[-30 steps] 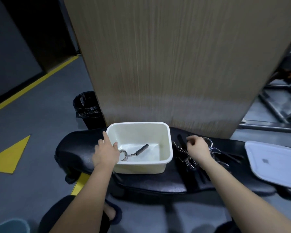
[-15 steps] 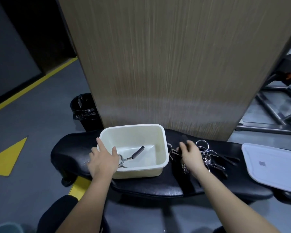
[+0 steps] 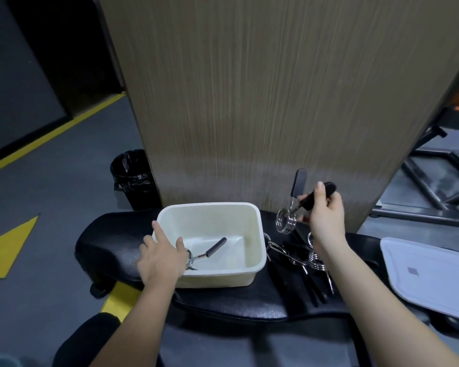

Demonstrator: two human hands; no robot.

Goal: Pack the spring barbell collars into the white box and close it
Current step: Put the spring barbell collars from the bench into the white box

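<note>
A white box (image 3: pixel 255 226) stands open on a black padded bench (image 3: pixel 112 242). Inside it lies one spring collar (image 3: pixel 210 251) with black handles. My left hand (image 3: pixel 161 258) grips the box's near left rim. My right hand (image 3: pixel 326 210) holds another spring collar (image 3: pixel 289 215) by one black handle, lifted above the bench to the right of the box. Several more collars (image 3: pixel 305 258) lie in a heap on the bench below that hand. The white lid (image 3: pixel 429 271) rests flat at the bench's right end.
A tall wood-grain panel (image 3: pixel 276 102) rises just behind the bench. A black bin (image 3: pixel 133 178) stands on the grey floor to the left. Yellow floor markings (image 3: pixel 8 247) lie at the left. A dark metal frame (image 3: pixel 435 186) is at the right.
My right hand closed on a collar in the heap and raised it off the bench. My left hand stayed on the box rim.
</note>
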